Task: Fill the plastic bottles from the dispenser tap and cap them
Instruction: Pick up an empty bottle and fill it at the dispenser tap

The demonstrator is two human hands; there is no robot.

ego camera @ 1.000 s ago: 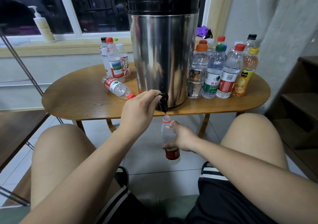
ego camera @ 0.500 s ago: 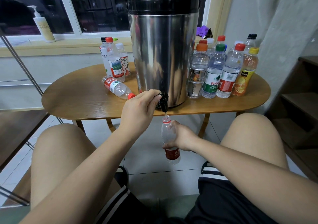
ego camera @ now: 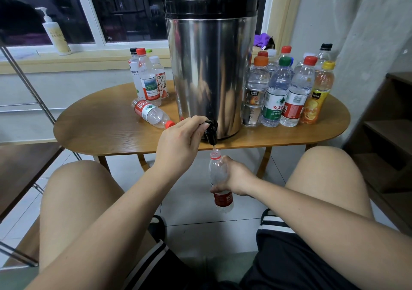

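At the oval wooden bench [ego camera: 100,131], left hand [ego camera: 178,143] pinches the black tap [ego camera: 211,133]; right hand [ego camera: 236,178] grips a clear red-labelled plastic bottle [ego camera: 216,170], its writing partly hidden.

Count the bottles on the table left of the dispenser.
4: black-capped bottle, red-capped bottle and white-capped bottle standing at the back; lying bottle near the dispenser. Others may be hidden.

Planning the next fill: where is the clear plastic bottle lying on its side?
Head view: the clear red-capped plastic bottle lies on the wooden table, left of the steel dispenser, near the left hand.
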